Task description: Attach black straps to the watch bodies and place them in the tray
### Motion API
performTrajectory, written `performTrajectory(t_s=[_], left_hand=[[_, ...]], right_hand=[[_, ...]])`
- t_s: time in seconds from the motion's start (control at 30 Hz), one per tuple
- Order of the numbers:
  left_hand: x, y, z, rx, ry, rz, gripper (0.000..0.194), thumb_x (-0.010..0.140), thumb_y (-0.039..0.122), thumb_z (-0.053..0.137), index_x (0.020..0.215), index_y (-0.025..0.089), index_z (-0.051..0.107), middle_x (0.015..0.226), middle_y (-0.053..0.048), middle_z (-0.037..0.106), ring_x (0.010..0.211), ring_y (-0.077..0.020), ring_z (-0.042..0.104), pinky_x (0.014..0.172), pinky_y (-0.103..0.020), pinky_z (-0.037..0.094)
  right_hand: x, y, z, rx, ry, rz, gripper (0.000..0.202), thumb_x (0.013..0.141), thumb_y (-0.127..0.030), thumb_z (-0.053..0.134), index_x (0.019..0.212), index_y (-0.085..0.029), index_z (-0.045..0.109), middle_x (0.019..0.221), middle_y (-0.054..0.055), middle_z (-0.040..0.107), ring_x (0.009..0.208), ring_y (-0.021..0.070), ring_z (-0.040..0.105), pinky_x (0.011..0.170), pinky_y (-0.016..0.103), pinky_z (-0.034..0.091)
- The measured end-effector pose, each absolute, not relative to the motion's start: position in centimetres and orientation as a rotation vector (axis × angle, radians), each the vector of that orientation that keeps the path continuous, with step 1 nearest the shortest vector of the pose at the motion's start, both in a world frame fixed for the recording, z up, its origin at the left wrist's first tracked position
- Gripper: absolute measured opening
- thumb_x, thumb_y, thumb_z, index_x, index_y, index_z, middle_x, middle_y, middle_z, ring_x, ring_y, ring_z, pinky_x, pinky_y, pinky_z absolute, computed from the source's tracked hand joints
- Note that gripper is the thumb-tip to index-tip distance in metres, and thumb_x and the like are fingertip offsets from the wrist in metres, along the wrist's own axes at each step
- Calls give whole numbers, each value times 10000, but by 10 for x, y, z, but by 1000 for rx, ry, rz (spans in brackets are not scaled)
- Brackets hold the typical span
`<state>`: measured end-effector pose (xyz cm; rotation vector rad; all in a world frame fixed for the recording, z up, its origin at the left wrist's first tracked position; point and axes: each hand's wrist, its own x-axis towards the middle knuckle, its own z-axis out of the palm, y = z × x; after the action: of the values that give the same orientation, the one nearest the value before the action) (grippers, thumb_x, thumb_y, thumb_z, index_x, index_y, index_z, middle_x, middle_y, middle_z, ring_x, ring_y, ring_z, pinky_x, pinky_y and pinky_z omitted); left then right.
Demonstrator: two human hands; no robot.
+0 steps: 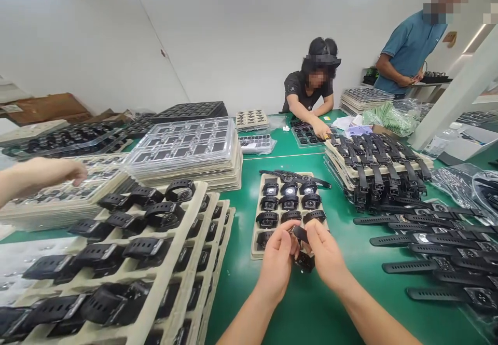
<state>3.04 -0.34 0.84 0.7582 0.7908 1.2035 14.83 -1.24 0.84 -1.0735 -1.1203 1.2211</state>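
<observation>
A black smartwatch (305, 262) with its strap curved round is between my two hands, over the near edge of a pale moulded tray (257, 255). My left hand (275, 264) grips the watch from the left, fingers pinched near the strap. From the other side my right hand (326, 254) holds the strap with thumb and fingers. Rows of black watches with looped straps sit in the tray's pockets; my hands hide part of the near row. Across the tray's far end lie watches with straps stretched out (298, 177).
Tilted stacked trays of watches (194, 220) stand close on the left. Loose watches (439, 238) spread over the green table at right, below a loaded tray stack (334, 166). A co-worker's hand (64, 171) reaches in from the left; another person (315, 83) works opposite.
</observation>
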Motion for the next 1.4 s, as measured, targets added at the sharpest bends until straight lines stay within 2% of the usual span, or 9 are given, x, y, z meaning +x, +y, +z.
performTrajectory(t_s=[0.4,0.5,0.7,0.83,1.0,1.13,1.2,1.3,1.4], left_hand=[[29,-7,10,837,787,1222,535,809,648,711,1074,185,750,648,20,501,610,-131,436,646,-270,438],[27,-6,6,936,835,1199,510,828,609,716,1122,195,752,694,-7,593,622,-145,501,679,-287,481],[25,-4,0,1090,906,1189,469,816,542,754,1129,193,769,1066,-116,754,819,-232,680,764,-328,545],[25,-2,2,1105,979,1254,378,816,477,769,1077,204,794,1139,-118,766,1053,-290,688,950,-364,526],[26,-2,1,1159,967,1214,404,805,476,779,1110,212,789,1174,-119,756,1113,-300,665,1001,-370,495],[27,-3,2,1073,870,1170,445,825,554,740,1065,182,782,929,-86,743,832,-218,655,807,-319,520],[27,-4,3,979,796,1112,457,817,594,733,935,153,767,687,-14,618,599,-127,510,610,-251,445],[25,-4,5,898,740,991,520,781,646,743,733,131,683,541,67,364,508,-69,276,491,-211,253],[24,-5,9,891,723,868,528,777,653,742,725,134,663,545,77,310,518,-67,221,489,-217,200]], right_hand=[[138,-10,2,-1018,-978,1361,525,886,-726,575,745,-221,534,661,-43,428,608,139,389,551,268,361],[135,-10,3,-1024,-887,1364,526,842,-730,633,761,-214,572,687,-38,432,623,137,390,556,267,371],[133,-11,3,-1030,-859,1368,526,824,-724,662,770,-203,622,656,-36,432,595,129,369,531,261,364],[133,-10,0,-1067,-936,1385,514,861,-721,616,813,-210,641,747,-3,547,697,164,490,643,281,458],[132,-14,-4,-1075,-951,1267,496,884,-709,591,783,-223,609,777,2,554,754,185,517,714,295,478],[137,-19,0,-1084,-948,1174,400,955,-648,529,997,-264,633,794,-9,553,681,170,486,657,285,459],[144,-18,6,-1067,-980,1267,416,943,-645,551,1094,-273,660,838,6,579,707,177,509,703,308,477],[161,-11,16,-1045,-1132,1452,400,851,-620,692,936,-234,756,842,19,566,755,190,527,738,336,481],[174,-5,20,-1050,-1175,1447,348,797,-527,779,692,-197,741,821,9,506,765,178,512,707,313,458]])
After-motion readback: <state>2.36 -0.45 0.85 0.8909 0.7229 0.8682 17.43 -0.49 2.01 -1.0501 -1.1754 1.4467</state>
